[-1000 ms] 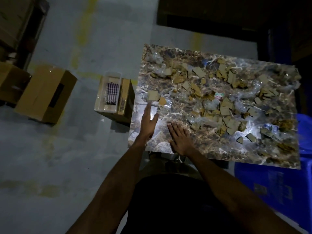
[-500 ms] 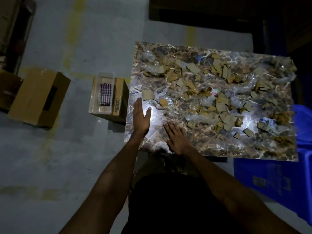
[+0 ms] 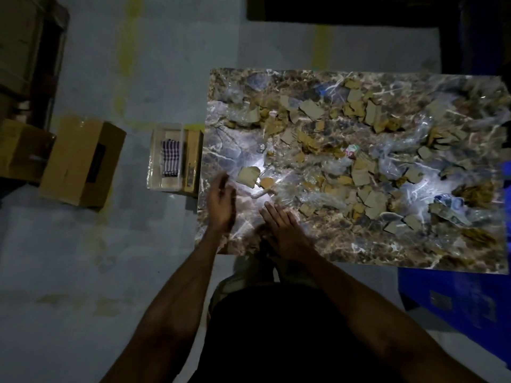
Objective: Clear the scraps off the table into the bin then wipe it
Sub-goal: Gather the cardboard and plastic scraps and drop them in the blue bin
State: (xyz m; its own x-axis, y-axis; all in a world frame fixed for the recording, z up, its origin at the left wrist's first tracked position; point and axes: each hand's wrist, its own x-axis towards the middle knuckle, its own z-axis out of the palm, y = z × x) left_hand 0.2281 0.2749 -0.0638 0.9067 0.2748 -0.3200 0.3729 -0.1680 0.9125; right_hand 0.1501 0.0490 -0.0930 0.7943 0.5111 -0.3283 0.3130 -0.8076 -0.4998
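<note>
A marble-patterned table (image 3: 331, 244) is strewn with several cardboard scraps (image 3: 360, 176) and crumpled clear plastic pieces (image 3: 320, 199). My left hand (image 3: 221, 203) hovers on edge over the table's near left corner, fingers straight, holding nothing, just short of a tan cardboard scrap (image 3: 249, 176). My right hand (image 3: 284, 228) lies flat, palm down, on the table near its front edge. A blue bin (image 3: 456, 305) stands on the floor at the table's near right corner. A striped cloth (image 3: 170, 158) lies in a clear tray (image 3: 154, 161) left of the table.
A long cardboard box (image 3: 192, 158) sits under and beside the tray. A larger cardboard box (image 3: 80, 161) and more boxes (image 3: 19, 150) stand on the grey floor at the left. Dark furniture (image 3: 345, 12) lies beyond the table.
My left hand has turned from flat on the table to standing on edge near the left corner. The right hand has stayed flat in place. The view shifted slightly.
</note>
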